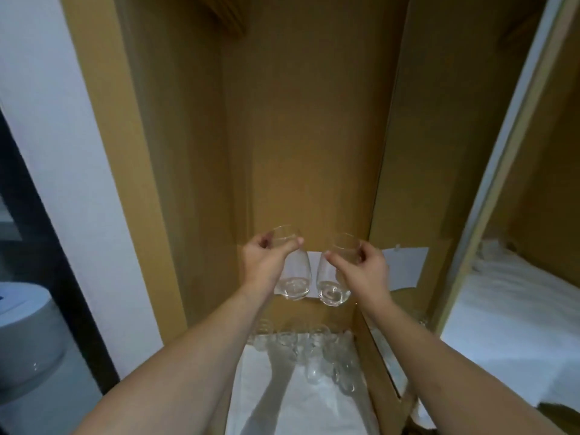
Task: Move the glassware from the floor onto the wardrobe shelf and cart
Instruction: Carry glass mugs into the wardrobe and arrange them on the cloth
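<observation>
My left hand (pixel 263 262) grips a clear stemless glass (pixel 295 277) near its rim, thumb across the front. My right hand (pixel 364 265) grips a second clear glass (pixel 329 287) the same way. Both glasses hang side by side, almost touching, inside the open brown wardrobe (pixel 301 136). Below them, several more clear glasses (pixel 314 346) stand clustered at the back of a white cloth-covered shelf (pixel 282 403).
The wardrobe's side panels (pixel 175 183) close in left and right. A white paper note (pixel 405 265) is pinned to the right panel. White bedding (pixel 508 309) lies at right, a grey round bin (pixel 25 334) at lower left beside a white wall.
</observation>
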The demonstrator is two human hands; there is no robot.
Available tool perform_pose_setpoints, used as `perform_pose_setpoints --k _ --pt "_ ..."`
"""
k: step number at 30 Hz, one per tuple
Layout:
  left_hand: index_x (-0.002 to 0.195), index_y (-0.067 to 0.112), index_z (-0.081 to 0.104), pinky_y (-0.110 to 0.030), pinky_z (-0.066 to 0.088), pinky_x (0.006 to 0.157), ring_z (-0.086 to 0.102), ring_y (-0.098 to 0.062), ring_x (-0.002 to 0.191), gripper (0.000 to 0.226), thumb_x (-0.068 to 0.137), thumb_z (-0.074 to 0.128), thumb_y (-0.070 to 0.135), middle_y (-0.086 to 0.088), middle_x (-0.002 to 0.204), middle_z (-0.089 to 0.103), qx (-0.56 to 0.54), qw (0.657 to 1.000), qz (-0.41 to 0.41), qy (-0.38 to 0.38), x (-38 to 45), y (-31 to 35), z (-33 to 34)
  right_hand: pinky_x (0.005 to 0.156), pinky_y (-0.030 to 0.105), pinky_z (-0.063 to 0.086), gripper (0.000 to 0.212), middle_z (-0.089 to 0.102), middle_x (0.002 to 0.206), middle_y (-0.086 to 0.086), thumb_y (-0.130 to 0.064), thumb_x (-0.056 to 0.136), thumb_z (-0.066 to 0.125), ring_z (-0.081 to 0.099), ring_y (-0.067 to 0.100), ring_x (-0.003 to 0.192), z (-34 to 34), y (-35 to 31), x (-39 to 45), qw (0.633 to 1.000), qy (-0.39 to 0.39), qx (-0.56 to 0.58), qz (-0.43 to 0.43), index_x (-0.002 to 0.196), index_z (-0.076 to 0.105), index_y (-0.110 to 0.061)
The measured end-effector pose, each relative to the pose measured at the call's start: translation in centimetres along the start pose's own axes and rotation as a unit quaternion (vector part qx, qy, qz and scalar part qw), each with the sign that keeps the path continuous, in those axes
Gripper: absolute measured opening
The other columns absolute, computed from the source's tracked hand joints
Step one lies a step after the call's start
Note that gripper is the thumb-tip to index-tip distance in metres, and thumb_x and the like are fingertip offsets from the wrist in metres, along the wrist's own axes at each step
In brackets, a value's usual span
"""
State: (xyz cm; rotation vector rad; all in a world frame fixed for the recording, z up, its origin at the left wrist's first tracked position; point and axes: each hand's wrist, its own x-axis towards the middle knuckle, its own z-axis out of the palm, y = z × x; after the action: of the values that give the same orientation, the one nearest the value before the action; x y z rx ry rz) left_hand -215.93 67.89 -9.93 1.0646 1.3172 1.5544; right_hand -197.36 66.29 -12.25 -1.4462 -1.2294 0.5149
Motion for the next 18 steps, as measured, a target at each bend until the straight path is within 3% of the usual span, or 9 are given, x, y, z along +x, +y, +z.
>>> perform_pose_setpoints --k 4,8,10,13,16,18 --pt "0.123 0.017 0.065 -0.025 0.050 0.093 0.062 -0.014 0.110 0.070 0.062 0.094 0.035 0.003 0.119 0.066 -0.048 0.997 0.044 -0.045 -4.4 2.6 0.7 0.091 0.038 0.055 0.070 0.061 0.118 -0.005 -0.065 0.070 0.079 0.060 0.013 0.107 -4.0 -2.6 -4.0 0.996 0.040 0.045 -0.061 0.126 0.056 -0.029" --pt "0.125 0.030 0.062 -0.041 0.048 0.105 0.059 -0.014 0.121 0.068 0.067 0.088 0.053 0.009 0.131 0.062 -0.090 0.992 0.047 -0.082 -9.3 3.8 2.5 0.082 0.021 0.053 0.065 0.065 0.109 -0.008 -0.046 0.081 0.079 0.065 0.007 0.100 -8.9 -3.8 -7.3 0.988 0.072 0.124 -0.057 0.133 0.045 -0.027" --pt "0.122 0.037 0.059 -0.045 0.053 0.097 0.064 -0.018 0.113 0.068 0.064 0.081 0.067 0.008 0.129 0.063 -0.088 0.989 0.040 -0.109 -11.5 4.0 3.9 0.078 0.028 0.056 0.058 0.068 0.097 -0.006 -0.051 0.080 0.078 0.068 0.012 0.089 -11.5 -3.6 -8.0 0.985 0.080 0.149 -0.035 0.125 0.051 -0.028" --pt "0.111 0.033 0.059 -0.036 0.057 0.074 0.068 -0.021 0.091 0.052 0.075 0.074 0.066 -0.004 0.118 0.067 -0.091 0.984 0.045 -0.146 -15.2 4.5 6.5 0.070 0.044 0.055 0.056 0.065 0.079 -0.001 -0.071 0.068 0.077 0.064 0.020 0.071 -15.4 -3.1 -8.6 0.982 0.078 0.171 -0.004 0.104 0.059 -0.032" --pt "0.109 0.024 0.059 -0.032 0.052 0.064 0.062 -0.017 0.076 0.040 0.084 0.073 0.053 -0.005 0.097 0.068 -0.086 0.982 0.048 -0.160 -18.8 5.2 10.2 0.072 0.053 0.055 0.067 0.059 0.073 0.001 -0.075 0.066 0.075 0.058 0.019 0.067 -19.7 -2.2 -9.1 0.986 0.071 0.149 -0.007 0.105 0.057 -0.024" --pt "0.107 0.024 0.060 -0.030 0.048 0.056 0.060 -0.016 0.073 0.045 0.080 0.076 0.056 -0.002 0.092 0.067 -0.085 0.982 0.044 -0.163 -21.1 5.3 13.1 0.076 0.054 0.058 0.060 0.058 0.070 -0.004 -0.069 0.072 0.074 0.061 0.018 0.068 -23.1 -1.4 -9.7 0.990 0.068 0.121 -0.012 0.106 0.056 -0.023"
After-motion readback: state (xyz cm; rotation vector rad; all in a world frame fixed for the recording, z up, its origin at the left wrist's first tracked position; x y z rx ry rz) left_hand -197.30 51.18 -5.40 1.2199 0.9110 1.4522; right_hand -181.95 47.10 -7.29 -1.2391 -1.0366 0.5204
